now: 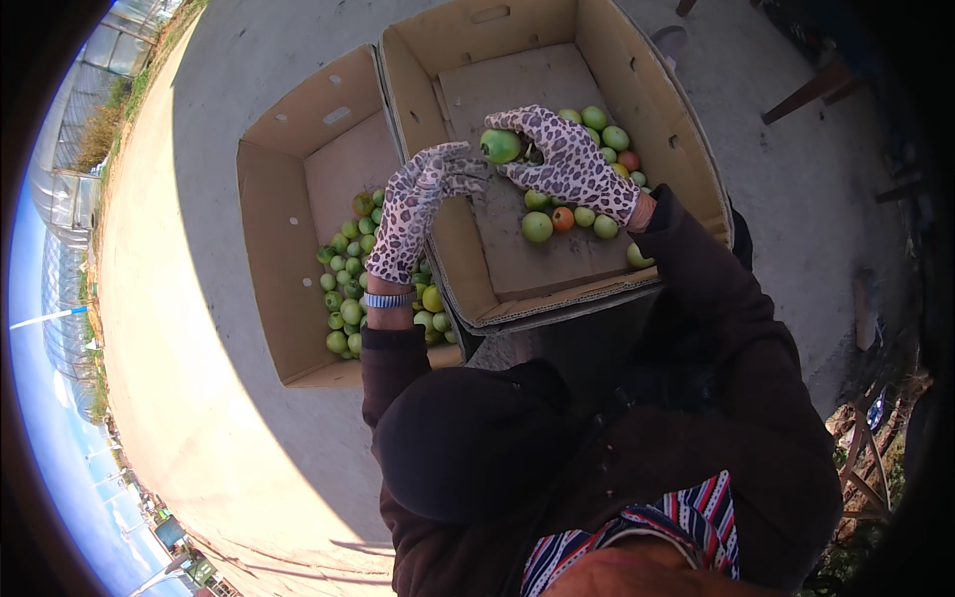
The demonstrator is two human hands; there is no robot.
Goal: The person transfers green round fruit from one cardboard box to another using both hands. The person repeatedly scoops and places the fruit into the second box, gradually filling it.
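Both hands wear leopard-print gloves. My right hand (571,160) holds a green tomato (500,145) between thumb and fingers, above the right-hand cardboard box (455,254). Something else, mostly hidden, shows in its palm. Left of it, my left hand (433,186) is above the box walls with its fingers apart, pointing towards the held tomato and holding nothing visible. Green, yellowish and a few reddish tomatoes (537,227) lie under and around my right hand. Many mostly green tomatoes (351,310) lie in the left-hand cardboard box (272,224), partly hidden by my left forearm.
The two boxes stand side by side, the right one's rim higher. Grey concrete floor (216,149) surrounds them, brightly sunlit farther left. Wooden furniture legs (806,91) stand at the upper right. Dry branches (869,455) lie at the lower right.
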